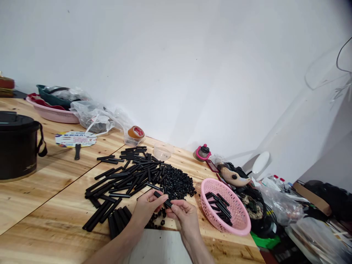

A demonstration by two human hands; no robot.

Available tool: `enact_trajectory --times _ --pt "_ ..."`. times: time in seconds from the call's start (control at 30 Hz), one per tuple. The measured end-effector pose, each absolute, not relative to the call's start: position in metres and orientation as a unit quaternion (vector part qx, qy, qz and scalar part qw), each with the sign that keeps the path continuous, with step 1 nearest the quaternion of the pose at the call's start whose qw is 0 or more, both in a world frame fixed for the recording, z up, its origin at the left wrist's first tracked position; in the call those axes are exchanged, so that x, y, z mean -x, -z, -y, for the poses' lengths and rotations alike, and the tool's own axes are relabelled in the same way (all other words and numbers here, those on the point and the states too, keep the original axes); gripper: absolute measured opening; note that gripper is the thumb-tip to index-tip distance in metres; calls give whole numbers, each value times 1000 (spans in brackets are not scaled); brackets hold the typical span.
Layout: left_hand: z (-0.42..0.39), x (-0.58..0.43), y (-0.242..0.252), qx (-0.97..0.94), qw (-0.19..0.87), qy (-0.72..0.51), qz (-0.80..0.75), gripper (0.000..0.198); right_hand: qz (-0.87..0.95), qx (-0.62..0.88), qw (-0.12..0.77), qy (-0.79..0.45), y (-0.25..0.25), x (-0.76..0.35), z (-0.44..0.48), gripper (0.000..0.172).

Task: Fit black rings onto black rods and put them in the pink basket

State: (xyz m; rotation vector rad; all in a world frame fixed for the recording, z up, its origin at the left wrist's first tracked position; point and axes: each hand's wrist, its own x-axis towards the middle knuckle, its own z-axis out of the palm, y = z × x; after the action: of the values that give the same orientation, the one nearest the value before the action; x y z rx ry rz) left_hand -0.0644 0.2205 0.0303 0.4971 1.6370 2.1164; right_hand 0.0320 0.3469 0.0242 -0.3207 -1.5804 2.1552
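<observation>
Between my two hands is a short black tube (162, 198), tilted down to the right. My left hand (147, 206) pinches its left part with thumb and fingers. The fingers of my right hand (183, 214) close on its right end, where any small part is too hidden to make out. Many loose black tubes (129, 176) lie spread on the wooden table to the left and beyond my hands. A heap of small black caps (178, 182) sits just past my right hand. More tubes lie in a pink basket (242, 223) to the right.
A pale board (158, 249) lies under my wrists. A black bucket (18, 146), a fan (75, 139) and plastic bags (95, 117) are at the left. Tape (135, 132) and a clear bowl (162, 151) stand at the back. Clutter fills the right side beyond the basket.
</observation>
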Motion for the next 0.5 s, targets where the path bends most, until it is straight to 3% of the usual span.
enact_trajectory --times 0.5 --pt "-216 52 -38 -163 279 -755 -571 47 554 59 194 -808 -20 -32 -346 19"
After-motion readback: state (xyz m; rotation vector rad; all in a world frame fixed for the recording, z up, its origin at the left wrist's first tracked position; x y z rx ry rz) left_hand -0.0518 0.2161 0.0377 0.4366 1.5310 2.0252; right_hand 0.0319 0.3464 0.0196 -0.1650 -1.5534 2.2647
